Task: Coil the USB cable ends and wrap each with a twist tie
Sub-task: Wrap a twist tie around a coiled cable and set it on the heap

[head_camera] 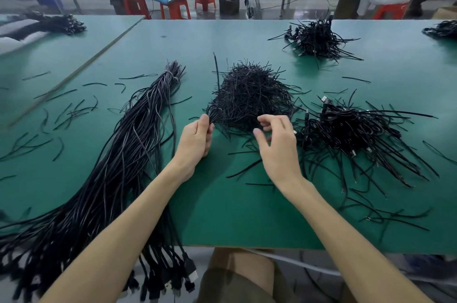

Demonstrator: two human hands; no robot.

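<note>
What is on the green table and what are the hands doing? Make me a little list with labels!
table: green work table
middle: heap of short black twist ties
left side: long bundle of black USB cables, plugs hanging over the near edge
right side: pile of black cables with plugs
left hand: pinches ties at the heap's edge
right hand: hovers beside the heap, fingers loosely curled, empty

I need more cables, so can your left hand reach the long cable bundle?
Probably yes: the long cable bundle lies right beside the left hand, nothing between, though its fingers pinch twist ties.
</note>
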